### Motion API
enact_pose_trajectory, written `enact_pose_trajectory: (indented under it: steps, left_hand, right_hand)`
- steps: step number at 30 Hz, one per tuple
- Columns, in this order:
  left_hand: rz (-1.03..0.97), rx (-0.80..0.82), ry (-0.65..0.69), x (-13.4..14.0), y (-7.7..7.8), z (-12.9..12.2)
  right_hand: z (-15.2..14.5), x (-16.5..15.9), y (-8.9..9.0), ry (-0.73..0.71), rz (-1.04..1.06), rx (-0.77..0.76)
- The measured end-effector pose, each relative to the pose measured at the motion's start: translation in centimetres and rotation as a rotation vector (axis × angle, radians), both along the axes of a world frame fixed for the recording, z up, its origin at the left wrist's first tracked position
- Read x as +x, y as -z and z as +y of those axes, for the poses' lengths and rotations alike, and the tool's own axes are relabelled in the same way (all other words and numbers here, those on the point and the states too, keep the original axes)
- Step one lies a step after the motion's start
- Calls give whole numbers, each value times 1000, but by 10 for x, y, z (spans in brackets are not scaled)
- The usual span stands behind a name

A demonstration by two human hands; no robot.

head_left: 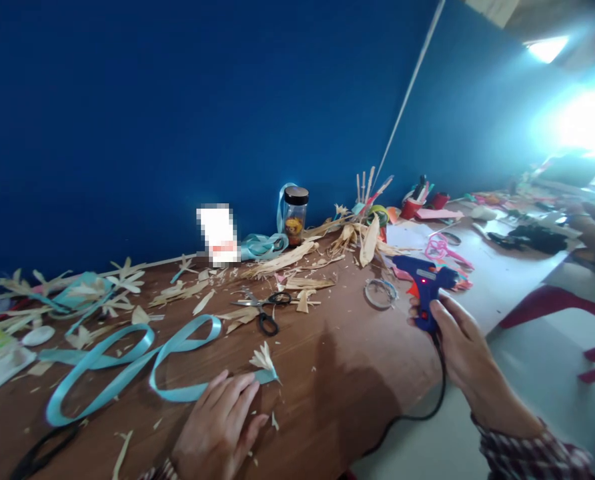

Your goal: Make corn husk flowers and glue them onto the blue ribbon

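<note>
Evidently, right hand clamped on glue gun, right of the ribbon; left hand, thumb apart, flat over the ribbon near the husk flower. A snagged cord could jerk the glue gun.

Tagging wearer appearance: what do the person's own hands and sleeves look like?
Left hand and right hand: bare, no gloves. Right sleeve: checked, dark reddish and pale. Left sleeve: only a similar patterned sliver at the bottom edge.
</note>
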State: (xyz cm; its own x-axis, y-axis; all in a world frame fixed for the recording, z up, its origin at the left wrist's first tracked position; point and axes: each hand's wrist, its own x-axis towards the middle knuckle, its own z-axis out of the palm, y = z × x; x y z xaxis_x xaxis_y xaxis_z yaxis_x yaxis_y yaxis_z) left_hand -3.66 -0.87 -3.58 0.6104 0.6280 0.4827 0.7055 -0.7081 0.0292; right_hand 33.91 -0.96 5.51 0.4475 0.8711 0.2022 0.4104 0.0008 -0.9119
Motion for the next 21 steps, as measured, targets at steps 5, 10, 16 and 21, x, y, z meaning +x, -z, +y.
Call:
enact_pose_trajectory:
  steps: [5, 10, 16, 21]
  left_hand:
    - [-23, -157, -76, 5, -7, -6]
    - [-48, -236, -81, 8, -16, -6]
    - [-64, -268, -93, 6, -16, -6]
    - [-81, -283, -82, 4, -15, -5]
  right_hand:
    - [-17, -49, 0, -235, 462, -177]
    - [-30, -89, 10, -505, 479, -363]
    - [-26, -111, 21, -644, 398, -542]
    - [-24, -114, 28, -690, 350, -629]
